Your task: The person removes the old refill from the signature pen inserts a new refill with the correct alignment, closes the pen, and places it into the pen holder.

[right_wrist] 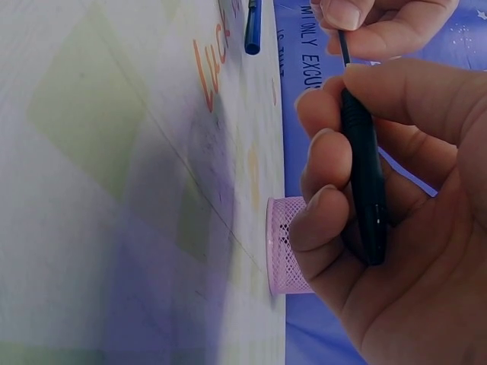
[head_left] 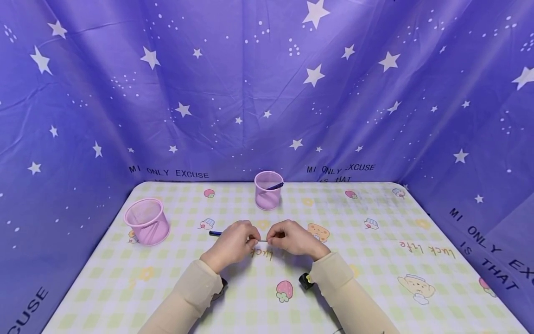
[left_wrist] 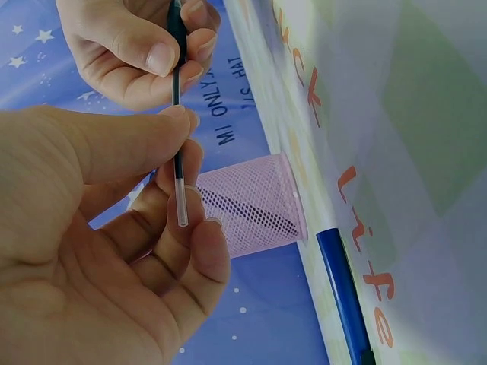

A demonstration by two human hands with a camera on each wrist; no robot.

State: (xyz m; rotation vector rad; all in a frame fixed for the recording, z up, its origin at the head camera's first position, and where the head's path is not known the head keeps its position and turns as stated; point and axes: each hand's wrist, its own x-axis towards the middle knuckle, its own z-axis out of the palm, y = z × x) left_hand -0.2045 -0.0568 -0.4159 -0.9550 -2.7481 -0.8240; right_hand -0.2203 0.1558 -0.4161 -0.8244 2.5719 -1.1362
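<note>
Above the middle of the table, my left hand [head_left: 232,243] pinches a thin pen refill [left_wrist: 181,201] between thumb and fingers; its clear end sticks out past them. My right hand [head_left: 295,238] holds the dark, tapered front part of a pen [right_wrist: 365,175], fingers curled round it. The refill runs from this part across the short gap between both hands. On the tabletop by the left hand lies a blue pen barrel [head_left: 215,233], partly hidden by that hand in the head view.
A pink mesh pen cup [head_left: 267,200] stands at the back middle with a dark blue pen [head_left: 275,186] leaning in it. Another pink mesh cup [head_left: 147,227] is at the left. The checked tablecloth [head_left: 417,264] reaches a purple starry curtain [head_left: 250,93].
</note>
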